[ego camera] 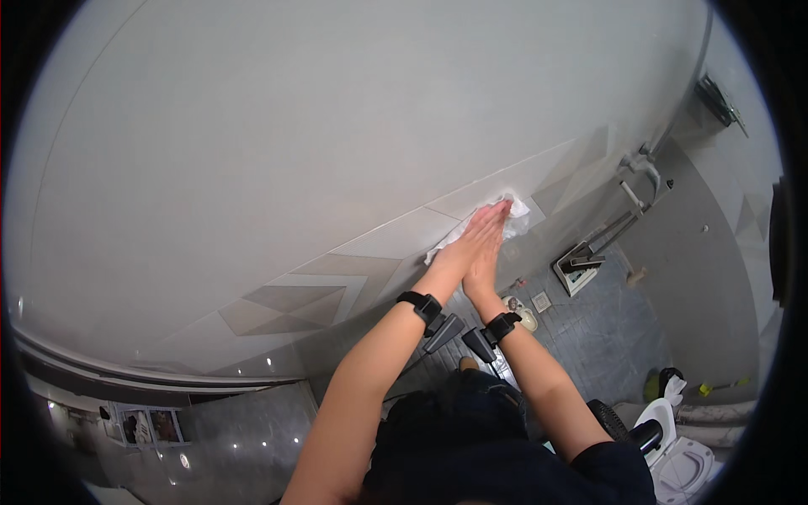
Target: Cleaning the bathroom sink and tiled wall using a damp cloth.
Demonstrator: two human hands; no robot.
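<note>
Both of my hands press side by side on a crumpled white cloth or tissue (519, 218) against the tiled wall (353, 126), at its patterned tile band (297, 309). My left hand (467, 243) lies along the left part of the cloth, fingers extended up and to the right. My right hand (487, 255) is right beside it, its fingers close to those of the left. The cloth shows past the fingertips and along the left hand's outer edge. Each wrist wears a black strap with a device on it.
A shower mixer tap (641, 165) is on the wall at right. Below it stand a dustpan (576, 271) with long handles and, on the grey floor, slippers (525, 315) beside a floor drain (541, 302). A toilet (682, 467) is at lower right, a rack (148, 426) at lower left.
</note>
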